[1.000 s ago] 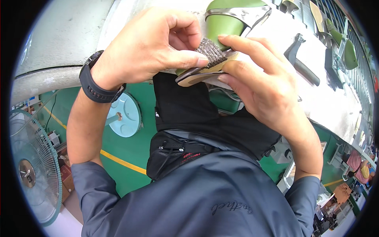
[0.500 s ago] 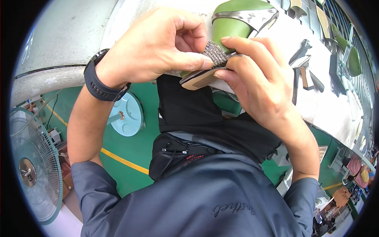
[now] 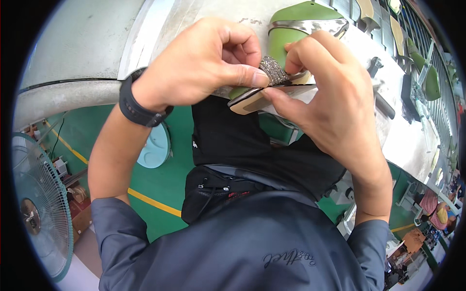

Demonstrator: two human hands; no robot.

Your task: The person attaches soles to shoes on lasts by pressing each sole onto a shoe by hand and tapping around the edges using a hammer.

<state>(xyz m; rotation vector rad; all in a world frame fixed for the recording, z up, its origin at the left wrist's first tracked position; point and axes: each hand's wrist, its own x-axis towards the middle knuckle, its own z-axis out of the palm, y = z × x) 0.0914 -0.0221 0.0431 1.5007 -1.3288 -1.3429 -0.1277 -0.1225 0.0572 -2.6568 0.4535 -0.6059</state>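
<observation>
Both grips are closed: your left hand pinches a glittering grey-brown textured strap, your right hand a slim black-and-tan sole, near the pale worktable's edge.

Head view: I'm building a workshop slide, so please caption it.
Left hand touching a glittery sandal strap and right hand holding the sole, by a green shoe last.
</observation>
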